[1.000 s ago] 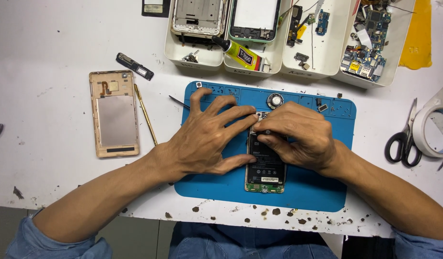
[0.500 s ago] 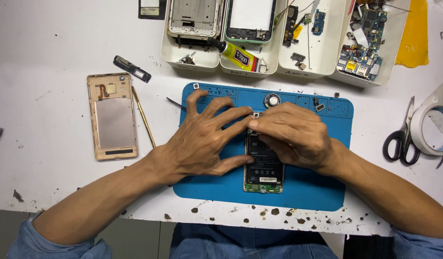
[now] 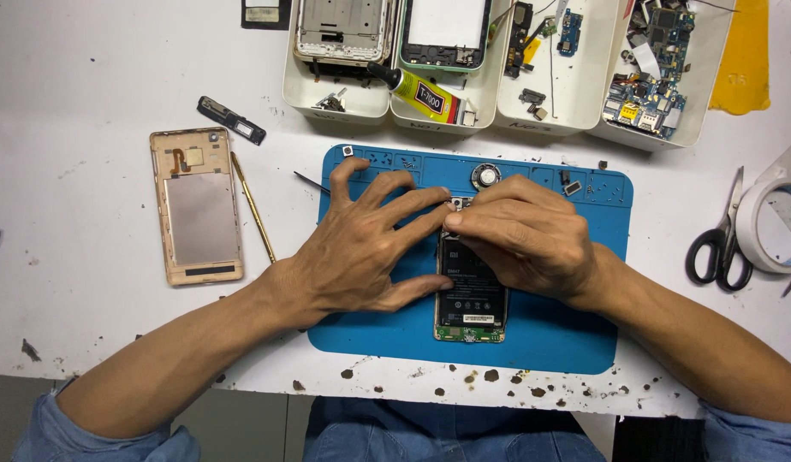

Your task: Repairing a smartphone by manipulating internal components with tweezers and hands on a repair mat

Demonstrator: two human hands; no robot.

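White desk, blue mat [image 3: 584,334] under an opened phone [image 3: 469,295], long axis toward the person. Left hand [image 3: 361,248] splayed, flat against its left edge; right hand [image 3: 524,235] covers its top, fingertips pinched, probably on a small part.

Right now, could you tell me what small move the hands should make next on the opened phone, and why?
Probably keep the left hand bracing the opened phone on the blue mat while the right hand works at the phone's top edge, since both sets of fingertips meet there.
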